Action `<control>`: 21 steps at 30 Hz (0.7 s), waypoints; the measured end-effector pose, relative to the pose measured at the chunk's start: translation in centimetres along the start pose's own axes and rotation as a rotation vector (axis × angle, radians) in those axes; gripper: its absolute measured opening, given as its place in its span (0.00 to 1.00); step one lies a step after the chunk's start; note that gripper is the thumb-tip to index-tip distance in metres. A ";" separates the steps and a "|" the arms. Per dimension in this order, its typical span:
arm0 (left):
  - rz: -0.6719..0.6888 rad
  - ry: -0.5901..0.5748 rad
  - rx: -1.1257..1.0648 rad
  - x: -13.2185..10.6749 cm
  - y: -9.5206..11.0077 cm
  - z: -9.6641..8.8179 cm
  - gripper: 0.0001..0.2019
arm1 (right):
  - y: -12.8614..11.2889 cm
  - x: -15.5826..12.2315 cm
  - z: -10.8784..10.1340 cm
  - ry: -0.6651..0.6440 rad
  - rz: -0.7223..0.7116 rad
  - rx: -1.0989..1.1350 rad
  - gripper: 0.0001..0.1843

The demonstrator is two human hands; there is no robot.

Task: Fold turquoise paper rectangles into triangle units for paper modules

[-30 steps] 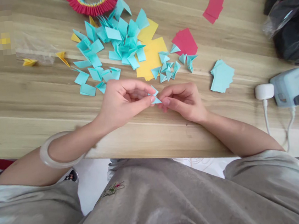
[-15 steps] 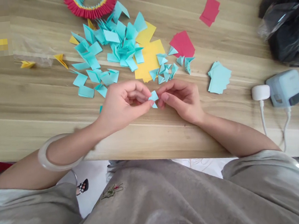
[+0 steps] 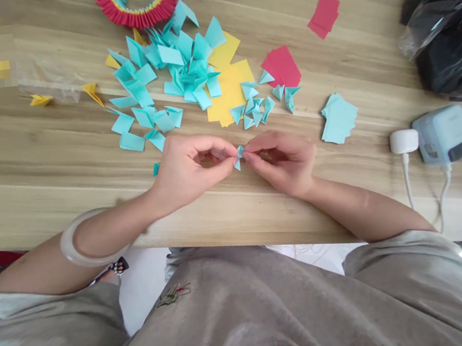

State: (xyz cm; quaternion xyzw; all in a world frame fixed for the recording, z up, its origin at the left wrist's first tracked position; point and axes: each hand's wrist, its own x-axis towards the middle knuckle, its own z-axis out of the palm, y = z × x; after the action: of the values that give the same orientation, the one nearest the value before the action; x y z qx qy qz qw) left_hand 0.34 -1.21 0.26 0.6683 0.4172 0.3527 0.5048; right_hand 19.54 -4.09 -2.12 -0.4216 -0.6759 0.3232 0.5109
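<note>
Between my two hands is a small folded piece of light blue paper (image 3: 237,165), held just above the wooden table near its front edge. My left hand (image 3: 195,168) pinches its left side between thumb and forefinger. The thumb and forefinger of my right hand (image 3: 283,159) are closed on its right side, and the fingertips hide part of it. Beyond the hands lie several small folded blue triangles (image 3: 257,116). To their left spreads a pile of blue paper pieces (image 3: 188,81), each folded once, partly on top of yellow paper sheets (image 3: 232,85).
A round red, yellow and blue folded-paper piece (image 3: 138,18) stands at the back. Red papers (image 3: 284,68) and a blue paper stack (image 3: 340,119) lie to the right. Farther right are a black plastic bag (image 3: 443,35) and a pale blue device (image 3: 441,134) with white cables.
My right hand's thumb and forefinger have closed onto the blue paper, where they were slightly apart before. The paper now shows a narrower, more folded shape.
</note>
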 end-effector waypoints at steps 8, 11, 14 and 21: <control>-0.017 0.015 0.014 0.1 -0.3 0.0 0.04 | -0.2 0.3 -0.4 -0.061 -0.131 -0.135 0.06; -0.009 0.020 0.011 0.2 -0.2 -0.1 0.04 | -0.3 0.4 -0.5 -0.103 -0.030 0.033 0.04; 0.019 0.031 0.023 0.2 0.0 -0.1 0.04 | 0.1 0.8 -0.6 -0.121 0.166 0.262 0.06; 0.061 -0.005 0.046 0.2 -0.1 -0.2 0.04 | 0.7 1.9 -0.9 -0.230 0.412 0.392 0.15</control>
State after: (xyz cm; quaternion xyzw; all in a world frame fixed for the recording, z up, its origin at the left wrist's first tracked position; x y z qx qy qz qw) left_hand 0.21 -0.95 0.23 0.6929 0.4036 0.3566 0.4794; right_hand 20.33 -2.02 -1.69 -0.4036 -0.5545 0.5898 0.4264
